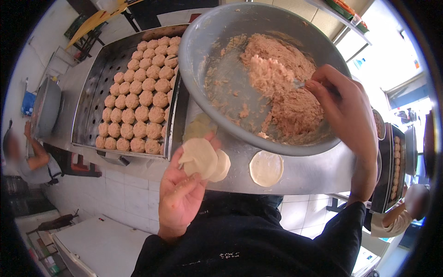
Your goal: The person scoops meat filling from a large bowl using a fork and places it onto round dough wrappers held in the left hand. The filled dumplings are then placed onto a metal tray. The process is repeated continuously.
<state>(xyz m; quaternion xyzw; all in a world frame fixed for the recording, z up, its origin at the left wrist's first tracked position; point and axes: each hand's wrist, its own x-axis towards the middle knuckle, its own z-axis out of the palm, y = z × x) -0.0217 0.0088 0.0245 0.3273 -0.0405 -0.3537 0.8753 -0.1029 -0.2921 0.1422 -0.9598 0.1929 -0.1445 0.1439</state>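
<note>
My left hand (179, 203) is raised palm up over the near table edge, its thumb and fingers holding a thin round dough wrapper (199, 158). Beside it another pale wrapper (220, 167) shows, partly covered. My right hand (344, 104) pinches the metal handle of a utensil (299, 84) above the large grey basin (221, 115). A lump of pink minced filling (270, 74) covers the utensil's head, so its shape is hidden. More minced filling (297, 115) lies in the basin's right half. One wrapper (266, 168) rests flat on the metal table.
A perforated metal steamer tray (92, 101) on the left holds rows of filled dumplings (145, 99). Another tray (392, 171) of dumplings stands far right, near a person (399, 217). A second person (34, 157) is at the far left by a grey tub (47, 108).
</note>
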